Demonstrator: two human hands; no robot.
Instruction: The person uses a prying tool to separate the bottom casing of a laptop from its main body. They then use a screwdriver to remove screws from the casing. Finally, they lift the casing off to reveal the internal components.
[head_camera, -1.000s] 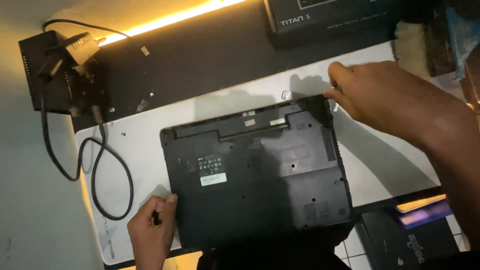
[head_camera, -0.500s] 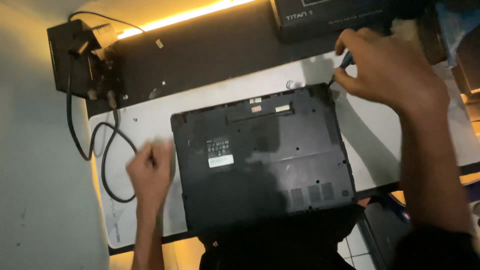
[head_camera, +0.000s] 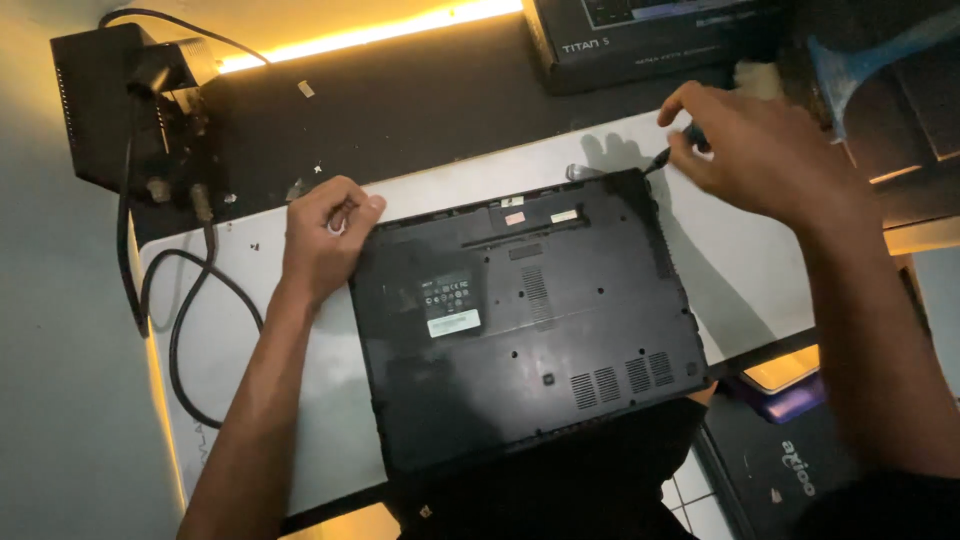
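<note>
Your left hand (head_camera: 325, 235) is curled shut at the far left corner of the upturned black laptop (head_camera: 525, 320), touching its edge. Your right hand (head_camera: 765, 150) pinches a dark screwdriver (head_camera: 670, 152), tip at the far right corner. The laptop overhangs the white mat's (head_camera: 740, 265) near edge; bare mat lies to either side.

Head view, steeply down, close

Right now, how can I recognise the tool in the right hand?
Find the black laptop lying bottom-up on the white mat. Just beyond its far right corner, the right hand pinches a thin dark screwdriver, tip towards the corner. It is the only slim, stick-like thing there.
</note>
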